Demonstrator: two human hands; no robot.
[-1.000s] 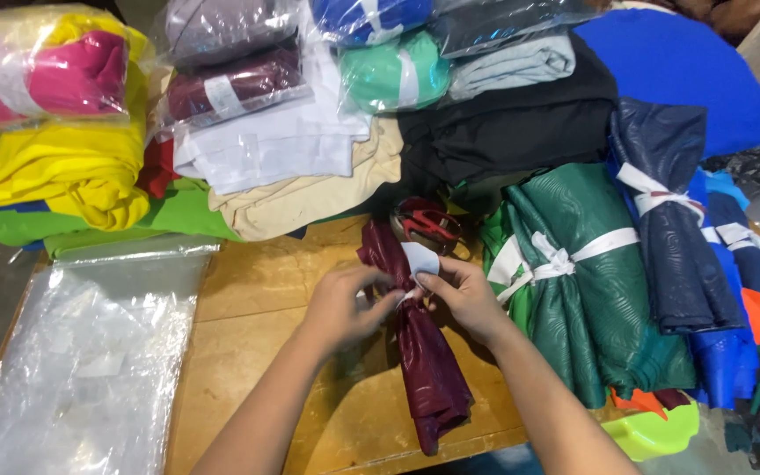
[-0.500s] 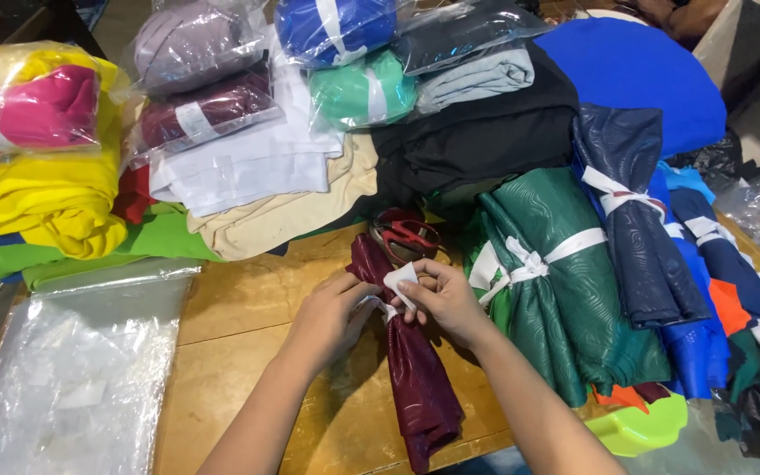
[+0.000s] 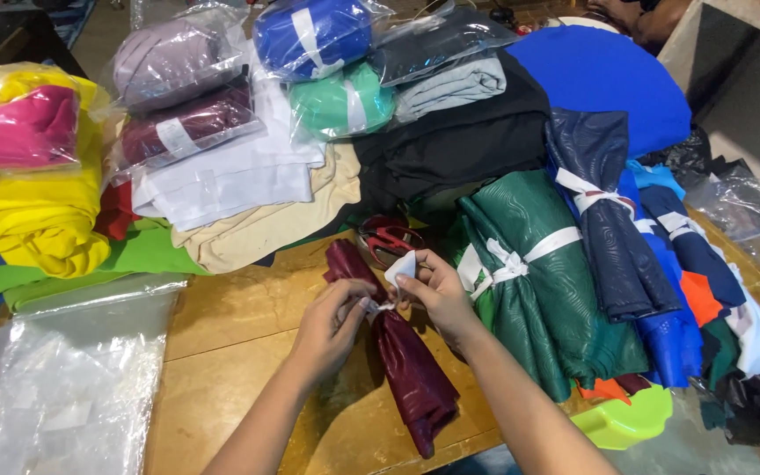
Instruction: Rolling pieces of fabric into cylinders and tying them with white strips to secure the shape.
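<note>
Hands tying a white strip around a rolled maroon cloth on a wooden table.

Left hand [image 3: 332,318] and right hand [image 3: 433,290] meet over the maroon cloth roll [image 3: 398,356], which lies on the wooden table [image 3: 222,352]; the fingertips of both pinch a white fabric strip [image 3: 395,274] at the roll's middle. Red-handled scissors [image 3: 389,239] lie just beyond the roll. A green bundle tied with white strips [image 3: 538,290] sits just right of the roll, and a clear plastic bag [image 3: 63,387] lies well to its left.
</note>
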